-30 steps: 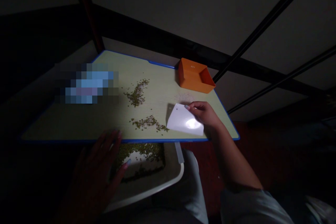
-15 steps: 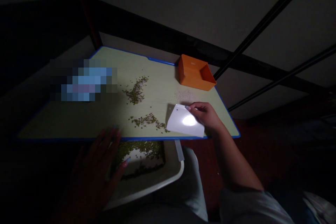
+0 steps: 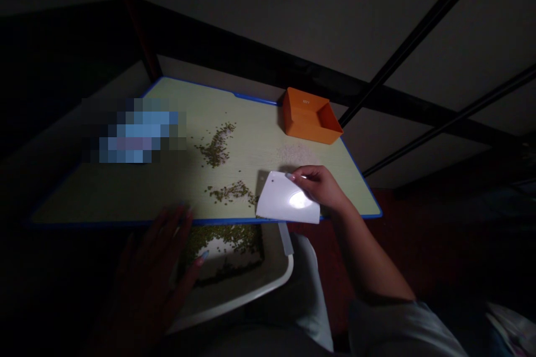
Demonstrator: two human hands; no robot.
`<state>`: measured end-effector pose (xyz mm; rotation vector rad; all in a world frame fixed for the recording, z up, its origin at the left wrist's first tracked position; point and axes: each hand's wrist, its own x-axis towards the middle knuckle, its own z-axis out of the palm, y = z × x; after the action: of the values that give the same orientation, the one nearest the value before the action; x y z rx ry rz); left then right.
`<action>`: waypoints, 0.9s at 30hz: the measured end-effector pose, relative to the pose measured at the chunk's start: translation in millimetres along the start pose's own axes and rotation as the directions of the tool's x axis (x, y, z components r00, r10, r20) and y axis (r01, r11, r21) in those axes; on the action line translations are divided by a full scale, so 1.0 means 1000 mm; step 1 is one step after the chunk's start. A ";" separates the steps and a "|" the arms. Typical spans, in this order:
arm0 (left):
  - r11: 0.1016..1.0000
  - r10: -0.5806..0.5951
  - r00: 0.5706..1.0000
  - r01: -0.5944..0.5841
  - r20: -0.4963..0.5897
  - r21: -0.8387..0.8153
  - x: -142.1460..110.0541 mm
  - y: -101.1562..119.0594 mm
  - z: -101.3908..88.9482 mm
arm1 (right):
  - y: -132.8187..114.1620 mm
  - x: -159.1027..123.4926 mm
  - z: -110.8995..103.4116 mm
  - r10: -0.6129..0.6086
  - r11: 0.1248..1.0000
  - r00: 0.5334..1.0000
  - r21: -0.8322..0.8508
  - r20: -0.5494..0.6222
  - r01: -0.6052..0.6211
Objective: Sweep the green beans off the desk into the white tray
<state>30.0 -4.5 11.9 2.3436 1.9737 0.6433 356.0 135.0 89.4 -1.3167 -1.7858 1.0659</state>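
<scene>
My right hand (image 3: 316, 184) pinches the upper edge of a white plastic scraper (image 3: 278, 198), a flat sheet with a small hole in one corner. Its lower edge lies at the front rim of the pale yellow table (image 3: 167, 178). Just left of the scraper is a scattered strip of small green seeds or beans (image 3: 230, 192), and farther back sits a second patch (image 3: 215, 148). In deep shadow, my left hand (image 3: 159, 268) has its fingers apart and holds nothing. It is over the left side of a white tub (image 3: 274, 279) containing many more green seeds.
An orange open box (image 3: 310, 117) stands at the table's back right, with pale crumbs or grains (image 3: 295, 153) in front of it. A blurred-out blue item (image 3: 140, 131) lies at the left. Behind the table runs a panelled wall (image 3: 259, 11).
My right hand has shifted the scraper left and toward the front edge, up against the near strip of seeds. My left hand has stayed in place.
</scene>
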 end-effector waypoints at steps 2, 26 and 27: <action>1.000 -0.003 1.000 0.003 -0.005 0.007 0.000 0.001 -0.001 | -0.002 0.000 0.003 0.006 1.000 1.000 0.002 0.016 -0.006; 0.998 0.039 0.998 -0.036 -0.053 0.060 0.000 -0.003 0.004 | 0.004 -0.009 -0.012 0.101 0.994 0.976 0.071 -0.191 -0.089; 0.998 0.039 0.998 -0.036 -0.054 0.060 0.000 -0.003 0.004 | 0.003 -0.010 -0.012 0.104 0.993 0.976 0.071 -0.193 -0.092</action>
<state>28.5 -3.2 7.5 2.4276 2.0027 0.6683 370.3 128.3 91.2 -1.4324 -1.5450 0.9976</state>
